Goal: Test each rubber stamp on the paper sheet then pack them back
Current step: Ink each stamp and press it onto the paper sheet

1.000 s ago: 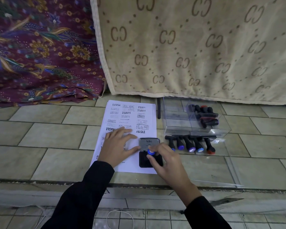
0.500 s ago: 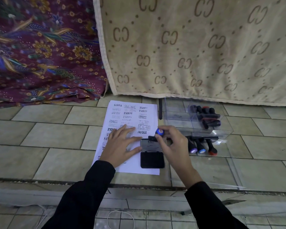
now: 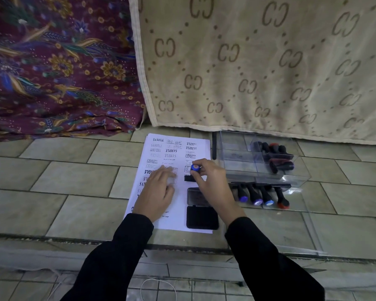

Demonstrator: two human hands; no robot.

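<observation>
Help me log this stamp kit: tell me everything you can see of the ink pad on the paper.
The ink pad is a black rectangular case, plastic by its look, lying open on the near right corner of the paper sheet. Its near half shows a matte black inking surface; its lid, folded back on the far side, looks greyer and glossy. The right hand, pinching a blue-topped stamp, reaches over the lid's right edge; whether it touches cannot be told.
</observation>
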